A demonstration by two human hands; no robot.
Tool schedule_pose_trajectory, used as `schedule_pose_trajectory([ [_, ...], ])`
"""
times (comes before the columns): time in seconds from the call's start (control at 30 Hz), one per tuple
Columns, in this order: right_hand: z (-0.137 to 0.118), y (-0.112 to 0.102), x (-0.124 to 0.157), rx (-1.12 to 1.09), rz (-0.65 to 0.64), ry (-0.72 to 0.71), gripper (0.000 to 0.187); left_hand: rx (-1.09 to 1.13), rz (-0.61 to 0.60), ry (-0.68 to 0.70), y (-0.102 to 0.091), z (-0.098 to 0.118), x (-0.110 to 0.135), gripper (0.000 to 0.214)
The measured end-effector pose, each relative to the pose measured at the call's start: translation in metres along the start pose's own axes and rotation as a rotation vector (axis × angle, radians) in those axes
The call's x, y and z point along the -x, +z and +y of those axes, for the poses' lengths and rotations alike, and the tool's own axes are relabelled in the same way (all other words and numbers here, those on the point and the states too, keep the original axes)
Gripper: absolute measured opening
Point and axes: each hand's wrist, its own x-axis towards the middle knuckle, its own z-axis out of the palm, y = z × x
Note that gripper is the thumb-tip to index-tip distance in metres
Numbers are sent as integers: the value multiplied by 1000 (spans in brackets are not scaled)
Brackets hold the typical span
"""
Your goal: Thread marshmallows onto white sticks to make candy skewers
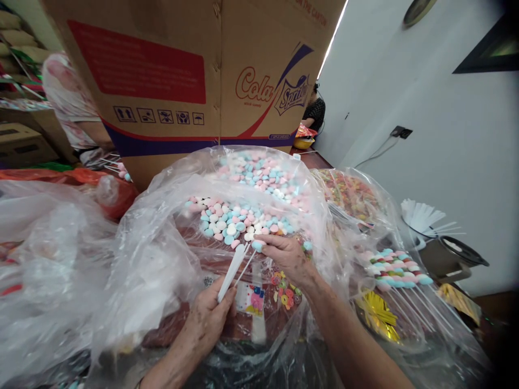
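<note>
There, your left hand (211, 310) clutched the white sticks (232, 273), likely steadying them, while your right hand (290, 256) pinched a blue candy (257, 246) at one tip!

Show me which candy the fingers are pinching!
The blue candy pinched by the right hand, near the tip of a white stick; the candies piled behind it lie loose.

A tall carton (170, 127) walls off the far side; crumpled plastic sheeting (52, 254) crowds the left, and candy-laden sticks (399, 267) and a dark jug (444, 262) obstruct the right; from the near side the way to the closer loose candies (231, 228) lies open, while clear plastic film (194, 181) covers the farther ones
</note>
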Motion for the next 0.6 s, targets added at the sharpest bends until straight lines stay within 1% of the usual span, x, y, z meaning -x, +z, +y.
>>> schedule_pose_trajectory([
  [0.13, 0, -2, 3, 188, -17, -36, 33, -9, 16, 20, -1, -2, 0, 33],
  [0.2, 0, -1, 5, 265, -1, -50, 34, -24, 28, 36, -2, 0, 1, 33],
  [0.27, 0, 3, 10, 317, 20, -80, 35, -50, 38, 50, -3, 3, 1, 33],
  [0.33, 0, 11, 17, 347, 31, -128, 36, -70, 43, 63, -4, 5, 2, 34],
  [0.37, 0, 18, 21, 354, 13, -152, 37, -72, 42, 67, -4, 6, 2, 35],
  [0.5, 2, 46, 39, 441, -136, -304, 35, -45, 54, 61, -5, 2, 1, 35],
  [0.57, -2, 48, 42, 492, -145, -338, 33, -24, 61, 50, -5, -1, 1, 33],
  [0.6, -5, 43, 42, 505, -125, -316, 33, -12, 58, 42, -4, -2, 0, 33],
])
